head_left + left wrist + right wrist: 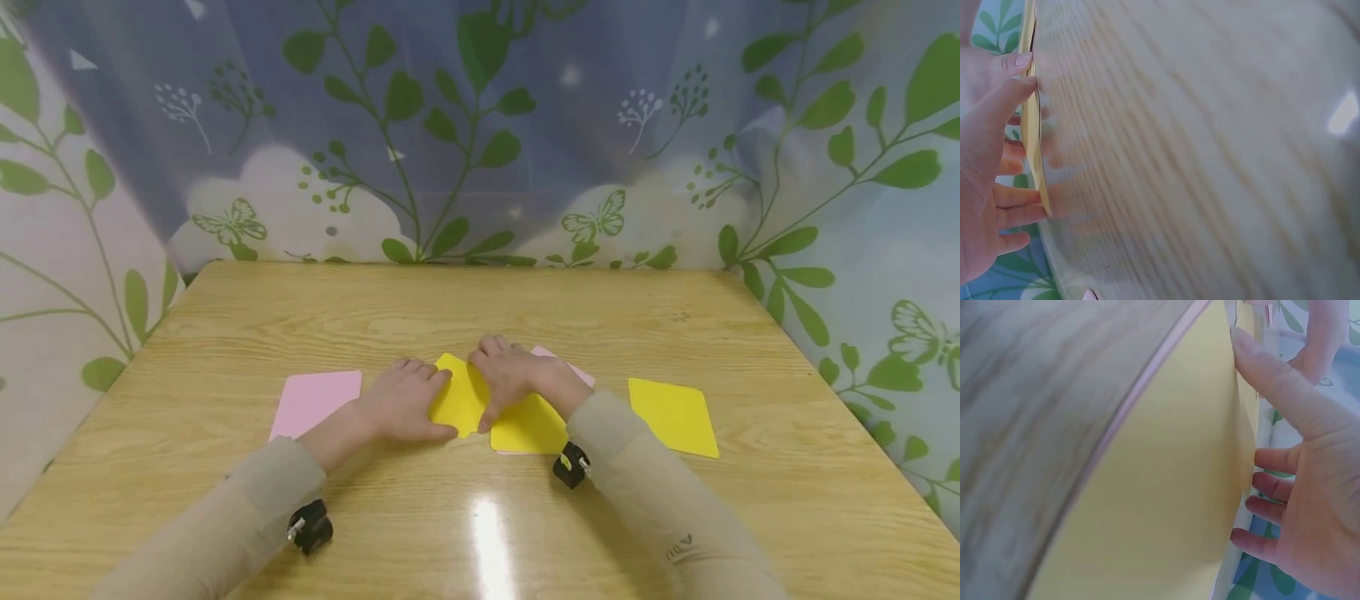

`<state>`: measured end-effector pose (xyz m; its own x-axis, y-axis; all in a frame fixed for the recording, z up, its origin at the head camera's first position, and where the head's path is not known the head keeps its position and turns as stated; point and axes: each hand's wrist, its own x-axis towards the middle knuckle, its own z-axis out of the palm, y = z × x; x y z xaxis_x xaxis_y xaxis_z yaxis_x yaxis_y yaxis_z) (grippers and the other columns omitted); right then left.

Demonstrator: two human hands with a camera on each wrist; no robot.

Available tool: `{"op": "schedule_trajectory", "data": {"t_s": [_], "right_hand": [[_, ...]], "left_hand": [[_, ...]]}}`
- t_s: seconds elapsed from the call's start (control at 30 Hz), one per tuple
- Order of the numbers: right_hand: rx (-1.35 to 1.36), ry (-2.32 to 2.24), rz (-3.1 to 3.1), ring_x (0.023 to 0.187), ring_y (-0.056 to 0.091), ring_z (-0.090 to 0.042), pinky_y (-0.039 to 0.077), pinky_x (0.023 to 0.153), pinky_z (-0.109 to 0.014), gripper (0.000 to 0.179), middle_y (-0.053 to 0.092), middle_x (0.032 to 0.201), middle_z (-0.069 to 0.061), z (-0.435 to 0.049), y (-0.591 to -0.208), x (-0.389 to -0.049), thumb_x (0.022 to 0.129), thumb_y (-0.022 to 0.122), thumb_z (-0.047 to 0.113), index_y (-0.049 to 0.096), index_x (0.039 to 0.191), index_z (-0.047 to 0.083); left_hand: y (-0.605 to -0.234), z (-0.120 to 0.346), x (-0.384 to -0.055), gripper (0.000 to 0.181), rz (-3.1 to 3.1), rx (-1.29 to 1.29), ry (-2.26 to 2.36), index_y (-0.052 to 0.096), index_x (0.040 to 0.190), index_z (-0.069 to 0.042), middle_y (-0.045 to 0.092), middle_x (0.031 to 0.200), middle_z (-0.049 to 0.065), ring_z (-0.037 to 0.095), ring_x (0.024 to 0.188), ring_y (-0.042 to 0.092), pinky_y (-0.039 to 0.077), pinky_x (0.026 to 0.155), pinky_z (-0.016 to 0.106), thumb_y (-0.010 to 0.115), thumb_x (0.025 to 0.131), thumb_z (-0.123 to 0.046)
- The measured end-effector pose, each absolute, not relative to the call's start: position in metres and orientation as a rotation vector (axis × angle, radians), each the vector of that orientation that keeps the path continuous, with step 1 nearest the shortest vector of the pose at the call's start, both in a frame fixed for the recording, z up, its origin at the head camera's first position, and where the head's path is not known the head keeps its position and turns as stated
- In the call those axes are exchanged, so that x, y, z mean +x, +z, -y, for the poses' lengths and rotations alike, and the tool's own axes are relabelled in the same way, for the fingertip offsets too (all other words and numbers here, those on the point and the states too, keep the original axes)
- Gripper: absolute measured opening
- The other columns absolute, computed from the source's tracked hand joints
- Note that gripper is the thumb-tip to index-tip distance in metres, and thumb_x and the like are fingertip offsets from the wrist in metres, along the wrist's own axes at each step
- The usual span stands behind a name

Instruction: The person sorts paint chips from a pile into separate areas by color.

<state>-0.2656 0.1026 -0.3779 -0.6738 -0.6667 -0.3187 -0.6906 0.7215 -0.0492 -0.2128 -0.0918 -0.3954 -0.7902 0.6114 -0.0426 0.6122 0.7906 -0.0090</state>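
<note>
One yellow sheet [459, 398] is touched by the left hand [405, 402] and right hand [513, 375], each grip spread, midway between the side edges of the worktop [405, 517], its handling seemingly unfinished, other sheets [673, 418] lying flat

Text | right sleeve [660, 492] – small dark lettering [680, 547] | too small to read

From here I see a curtained space: leaf-printed curtains [525, 158] stand around a wooden surface [412, 517]. Home or studio, I cannot tell.
</note>
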Motion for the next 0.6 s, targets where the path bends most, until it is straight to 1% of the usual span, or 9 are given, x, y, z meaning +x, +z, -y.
{"op": "schedule_trajectory", "data": {"t_s": [0.17,0.3,0.43,0.6], "right_hand": [[-1.056,0.092,-2.596,0.115,0.036,-0.023,0.034,0.099,-0.042,0.109,0.036,0.127,-0.008,-0.102,-0.377,-0.263,0.062,0.073,0.064,0.027,0.142,0.007],[-1.078,0.074,-2.572,0.119,0.034,-0.024,0.031,0.102,-0.042,0.112,0.032,0.133,-0.010,-0.101,-0.374,-0.259,0.064,0.074,0.062,0.019,0.147,0.010],[-1.093,0.099,-2.566,0.125,0.029,-0.025,0.025,0.106,-0.044,0.109,0.027,0.140,-0.010,-0.102,-0.373,-0.256,0.066,0.074,0.059,0.018,0.148,0.014],[-1.113,0.119,-2.556,0.128,0.028,-0.026,0.023,0.107,-0.044,0.106,0.026,0.141,-0.010,-0.105,-0.372,-0.254,0.067,0.076,0.052,0.019,0.148,0.016]], "left_hand": [[-0.395,0.091,-0.213,0.082,-2.929,1.009,-0.038,0.047,0.131,-0.001,0.054,0.125,0.016,0.033,0.114,0.048,0.031,0.101,0.048,0.053,0.079,-0.064],[-0.395,0.092,-0.214,0.081,-2.938,1.009,-0.051,0.047,0.130,-0.001,0.054,0.123,0.014,0.032,0.112,0.048,0.031,0.100,0.048,0.053,0.079,-0.064],[-0.396,0.092,-0.214,0.080,-2.948,1.025,-0.045,0.048,0.129,-0.001,0.055,0.121,0.014,0.032,0.110,0.049,0.032,0.099,0.048,0.053,0.079,-0.063],[-0.397,0.091,-0.215,0.079,-2.950,1.041,-0.046,0.048,0.128,-0.001,0.056,0.120,0.015,0.033,0.111,0.049,0.032,0.099,0.048,0.053,0.079,-0.063]]}}
